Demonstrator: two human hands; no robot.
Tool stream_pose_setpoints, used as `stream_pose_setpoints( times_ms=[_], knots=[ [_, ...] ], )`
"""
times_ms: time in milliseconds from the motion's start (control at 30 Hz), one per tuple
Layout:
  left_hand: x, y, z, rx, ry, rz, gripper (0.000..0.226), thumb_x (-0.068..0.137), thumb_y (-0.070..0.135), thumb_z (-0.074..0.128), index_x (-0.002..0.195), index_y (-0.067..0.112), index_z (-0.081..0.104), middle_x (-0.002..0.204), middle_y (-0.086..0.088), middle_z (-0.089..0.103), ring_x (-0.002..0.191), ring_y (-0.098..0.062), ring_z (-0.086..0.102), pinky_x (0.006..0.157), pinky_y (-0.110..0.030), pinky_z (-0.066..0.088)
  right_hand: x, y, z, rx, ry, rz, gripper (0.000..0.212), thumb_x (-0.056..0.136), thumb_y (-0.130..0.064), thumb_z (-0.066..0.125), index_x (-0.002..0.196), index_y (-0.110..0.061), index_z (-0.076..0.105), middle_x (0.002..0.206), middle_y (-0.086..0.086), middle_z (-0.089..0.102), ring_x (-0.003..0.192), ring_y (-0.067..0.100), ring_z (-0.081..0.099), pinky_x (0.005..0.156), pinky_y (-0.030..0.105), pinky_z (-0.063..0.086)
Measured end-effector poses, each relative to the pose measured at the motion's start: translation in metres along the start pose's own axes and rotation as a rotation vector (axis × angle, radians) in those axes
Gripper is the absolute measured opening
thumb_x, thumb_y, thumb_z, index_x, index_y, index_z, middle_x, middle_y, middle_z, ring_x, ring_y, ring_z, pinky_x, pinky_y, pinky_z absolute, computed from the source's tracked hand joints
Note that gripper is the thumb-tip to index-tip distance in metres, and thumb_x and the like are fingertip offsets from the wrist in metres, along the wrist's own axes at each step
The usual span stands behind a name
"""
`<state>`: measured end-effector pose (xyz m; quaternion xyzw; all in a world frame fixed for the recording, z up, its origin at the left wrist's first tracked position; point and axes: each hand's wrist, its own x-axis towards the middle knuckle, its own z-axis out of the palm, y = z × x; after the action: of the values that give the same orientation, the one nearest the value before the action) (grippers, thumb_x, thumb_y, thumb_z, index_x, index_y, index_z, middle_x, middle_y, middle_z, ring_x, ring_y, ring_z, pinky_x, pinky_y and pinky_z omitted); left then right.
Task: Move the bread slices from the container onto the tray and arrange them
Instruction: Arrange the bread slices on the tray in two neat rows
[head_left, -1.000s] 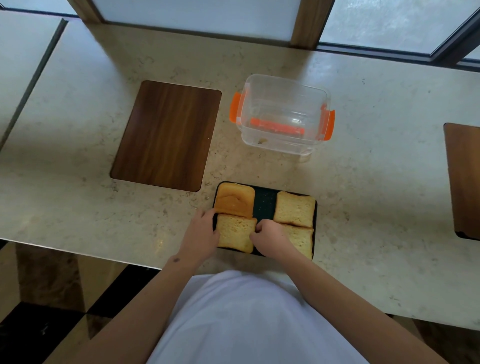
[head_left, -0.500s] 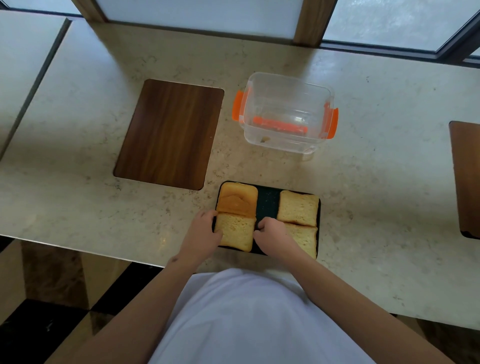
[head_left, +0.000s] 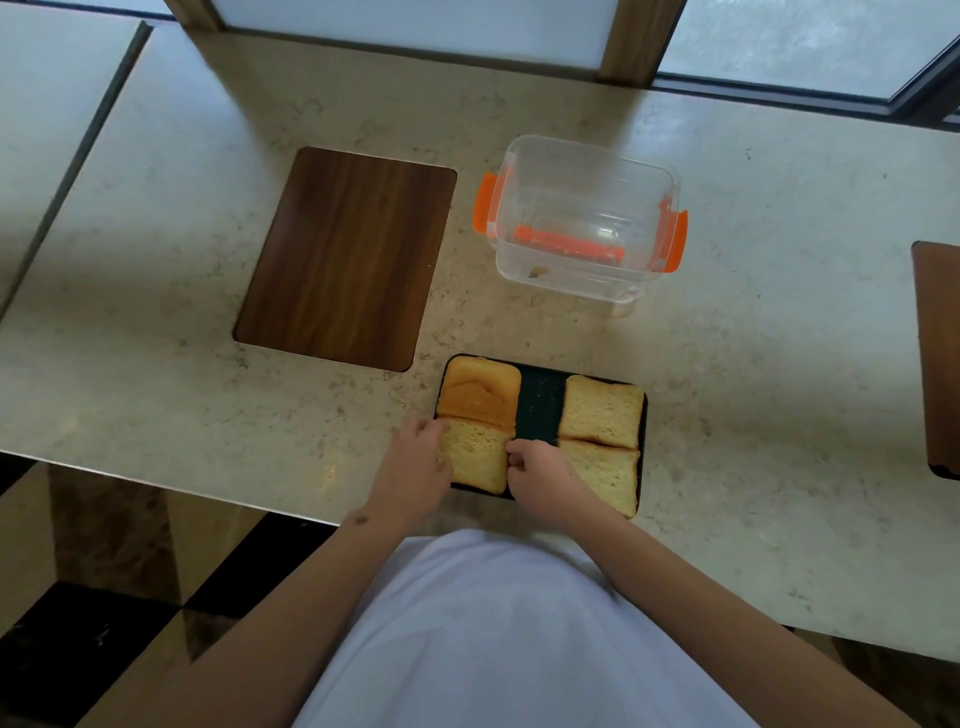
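Observation:
A small black tray (head_left: 537, 402) lies near the counter's front edge with several bread slices on it. A darker crust slice (head_left: 480, 389) sits far left, a pale slice (head_left: 601, 410) far right, another pale slice (head_left: 605, 475) near right. My left hand (head_left: 415, 467) and my right hand (head_left: 540, 480) pinch the left and right edges of the near left slice (head_left: 478, 460). The clear container (head_left: 582, 218) with orange clips stands behind the tray, holding only a crumb.
A dark wooden board (head_left: 345, 257) is set in the marble counter (head_left: 156, 364) left of the container. Another board (head_left: 940, 358) shows at the right edge. The counter's front edge runs just below the tray, with a tiled floor beneath.
Both hands stay on the near left slice, shifting only slightly. The view has drifted a little, so everything sits slightly further right and up.

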<state>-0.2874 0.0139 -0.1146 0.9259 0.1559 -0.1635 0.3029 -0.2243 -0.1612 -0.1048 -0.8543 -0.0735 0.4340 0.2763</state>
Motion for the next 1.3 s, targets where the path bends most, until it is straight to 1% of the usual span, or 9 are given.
stream_pose_setpoints(
  times_ms=[167, 333, 467, 600, 700, 800, 867, 1033, 1300],
  knots=[
    [-0.009, -0.001, 0.005, 0.243, 0.069, 0.354, 0.040, 0.083, 0.005, 0.065, 0.123, 0.007, 0.062, 0.128, -0.015, 0.060, 0.111, -0.029, 0.060, 0.086, -0.037, 0.053, -0.011, 0.017, 0.004, -0.346, 0.192, -0.256, 0.041, 0.096, -0.009, 0.052, 0.137, -0.012, 0.056, 0.137, 0.009, 0.055, 0.118, 0.026, 0.054, 0.092, 0.037, 0.051],
    [-0.015, -0.015, 0.012, 0.435, -0.040, 0.468, 0.060, 0.084, 0.019, 0.067, 0.142, 0.007, 0.053, 0.151, -0.019, 0.045, 0.140, -0.034, 0.042, 0.109, -0.048, 0.040, -0.012, 0.027, 0.012, -0.627, 0.134, -0.467, 0.075, 0.090, -0.010, 0.061, 0.158, -0.015, 0.029, 0.169, 0.007, 0.016, 0.154, 0.024, 0.015, 0.119, 0.041, 0.029],
    [-0.012, -0.017, 0.014, 0.503, -0.143, 0.439, 0.066, 0.094, 0.032, 0.051, 0.154, 0.014, 0.033, 0.163, -0.015, 0.018, 0.151, -0.031, 0.017, 0.119, -0.049, 0.024, -0.009, 0.030, 0.016, -0.673, 0.071, -0.466, 0.082, 0.093, -0.015, 0.058, 0.162, -0.016, 0.013, 0.171, 0.005, 0.001, 0.156, 0.020, 0.000, 0.125, 0.043, 0.016],
    [-0.010, -0.015, 0.016, 0.536, -0.199, 0.412, 0.067, 0.095, 0.036, 0.050, 0.155, 0.015, 0.030, 0.164, -0.016, 0.014, 0.151, -0.033, 0.014, 0.119, -0.052, 0.024, -0.007, 0.032, 0.017, -0.681, 0.042, -0.454, 0.084, 0.094, -0.015, 0.056, 0.162, -0.017, 0.006, 0.170, 0.004, -0.006, 0.155, 0.019, -0.005, 0.124, 0.040, 0.011],
    [-0.007, -0.011, 0.011, 0.515, -0.169, 0.406, 0.061, 0.094, 0.036, 0.051, 0.151, 0.014, 0.040, 0.161, -0.017, 0.028, 0.148, -0.033, 0.027, 0.115, -0.051, 0.031, -0.006, 0.030, 0.015, -0.656, 0.047, -0.468, 0.081, 0.093, -0.013, 0.058, 0.161, -0.016, 0.015, 0.171, 0.004, 0.003, 0.156, 0.021, 0.003, 0.123, 0.041, 0.017],
    [-0.003, -0.004, 0.007, 0.466, -0.045, 0.439, 0.050, 0.089, 0.026, 0.059, 0.137, 0.010, 0.055, 0.146, -0.019, 0.049, 0.135, -0.035, 0.045, 0.106, -0.049, 0.044, -0.005, 0.023, 0.011, -0.587, 0.155, -0.498, 0.067, 0.089, -0.009, 0.062, 0.152, -0.012, 0.038, 0.163, 0.007, 0.032, 0.150, 0.026, 0.023, 0.116, 0.041, 0.033],
    [0.002, 0.000, 0.007, 0.449, -0.008, 0.438, 0.057, 0.090, 0.025, 0.060, 0.144, 0.010, 0.049, 0.154, -0.017, 0.040, 0.143, -0.033, 0.036, 0.112, -0.048, 0.037, -0.003, 0.019, 0.010, -0.577, 0.219, -0.497, 0.071, 0.089, -0.011, 0.064, 0.154, -0.011, 0.034, 0.163, 0.008, 0.032, 0.151, 0.026, 0.022, 0.118, 0.042, 0.030],
    [0.017, 0.000, 0.016, 0.579, -0.141, 0.379, 0.070, 0.101, 0.046, 0.036, 0.159, 0.016, 0.010, 0.167, -0.012, -0.004, 0.153, -0.026, -0.007, 0.123, -0.046, 0.007, 0.009, 0.016, 0.010, -0.713, 0.166, -0.388, 0.082, 0.097, -0.028, 0.051, 0.161, -0.010, 0.004, 0.170, 0.008, -0.003, 0.156, 0.022, -0.006, 0.125, 0.050, 0.008],
    [0.024, -0.003, 0.021, 0.657, -0.182, 0.358, 0.074, 0.100, 0.057, 0.027, 0.158, 0.014, 0.008, 0.167, -0.014, -0.003, 0.153, -0.029, -0.005, 0.120, -0.049, 0.003, 0.015, 0.023, 0.008, -0.680, 0.153, -0.394, 0.074, 0.102, -0.039, 0.043, 0.162, -0.013, 0.008, 0.171, 0.005, 0.002, 0.156, 0.019, -0.003, 0.125, 0.047, 0.009]
  ],
)
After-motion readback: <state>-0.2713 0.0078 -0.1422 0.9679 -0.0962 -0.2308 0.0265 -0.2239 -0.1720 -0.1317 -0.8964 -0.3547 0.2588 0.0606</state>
